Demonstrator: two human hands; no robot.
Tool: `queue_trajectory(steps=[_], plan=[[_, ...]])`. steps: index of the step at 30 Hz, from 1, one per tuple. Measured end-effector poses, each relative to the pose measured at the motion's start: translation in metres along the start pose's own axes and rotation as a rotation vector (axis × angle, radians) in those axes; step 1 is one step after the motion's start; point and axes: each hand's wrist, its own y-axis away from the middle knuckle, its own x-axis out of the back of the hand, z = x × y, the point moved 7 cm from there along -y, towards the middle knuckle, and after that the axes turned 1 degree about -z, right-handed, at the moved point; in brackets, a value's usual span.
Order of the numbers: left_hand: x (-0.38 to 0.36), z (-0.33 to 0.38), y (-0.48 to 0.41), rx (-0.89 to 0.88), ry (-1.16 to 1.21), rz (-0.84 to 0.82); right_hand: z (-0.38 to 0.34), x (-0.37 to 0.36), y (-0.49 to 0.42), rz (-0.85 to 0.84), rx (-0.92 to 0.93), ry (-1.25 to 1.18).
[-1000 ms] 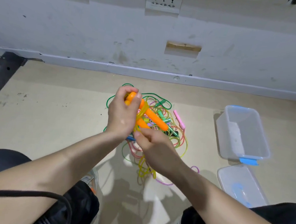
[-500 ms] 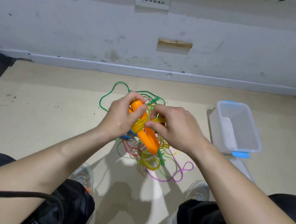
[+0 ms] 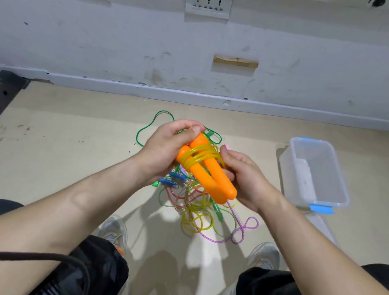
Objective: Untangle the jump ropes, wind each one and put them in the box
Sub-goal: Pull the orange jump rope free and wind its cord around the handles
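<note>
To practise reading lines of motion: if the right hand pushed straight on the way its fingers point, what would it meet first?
The orange handles, bound with yellow rope, which the right hand is touching; just beyond them, probably, the left hand. Depth is unclear.

We hold the handles (image 3: 206,172) between left hand (image 3: 162,148) and right hand (image 3: 247,179), above the rope pile (image 3: 194,211) on the floor (image 3: 67,158). The box (image 3: 290,174) stands right of the pile, its lid (image 3: 322,226) just before it, the wall (image 3: 127,44) behind all, our shoes (image 3: 265,254) nearest us.
</note>
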Motion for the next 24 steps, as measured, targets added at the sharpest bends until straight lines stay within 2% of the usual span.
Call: queue_trajectory(steps=[2,5,9,12,16,20,24], plan=[[0.003,-0.004,0.001,0.027,0.122,0.053,0.014,-0.004,0.001,0.123,-0.035,-0.068],[0.008,-0.013,0.002,0.070,0.232,0.167,0.029,-0.018,0.005,0.250,-0.026,-0.025],[0.028,-0.023,0.000,0.030,0.150,0.409,0.047,-0.034,0.013,0.355,-0.054,0.057],[0.039,-0.021,0.003,-0.008,0.050,0.522,0.055,-0.050,0.016,0.291,0.004,0.192],[0.045,-0.014,0.007,-0.090,-0.175,0.618,0.054,-0.068,0.023,0.113,0.109,0.588],[0.048,0.000,0.011,-0.221,-0.413,0.635,0.036,-0.071,0.027,0.118,0.172,0.894],[0.036,0.008,0.007,-0.385,-0.702,0.464,0.014,-0.068,0.026,0.161,0.148,0.979]])
